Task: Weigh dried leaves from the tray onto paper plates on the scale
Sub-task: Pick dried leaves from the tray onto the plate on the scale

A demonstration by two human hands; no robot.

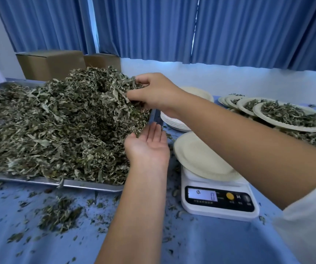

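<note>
Blue curtains (153, 25) are hanging behind the desk (201, 242) where you are working. The fingers (143, 79) of your right hand (153, 92) are curling into the dried leaves (58, 121) and pinching a clump at the right end of the heap. Just below, your left hand (147, 147) is lying palm up. Its fingers (154, 131) are lying straight and pressed together, with the tips touching the edge of the heap.

The leaves are piling high on the metal tray (88, 184), which is sitting on the left of the desk. Just beside the tray's right end, a white scale (218, 208) is standing with a bare paper plate (201, 159) resting on it, and its display is showing 0. Behind the scale, a stack of plates (174, 123) is sitting partly hidden by your right forearm. Further right, several filled plates (290, 117) are overlapping one another.

Loose crumbs (59, 212) are lying scattered over the blue cloth in front of the tray. Two cardboard boxes (50, 63) are standing behind the tray, in front of the curtains.
</note>
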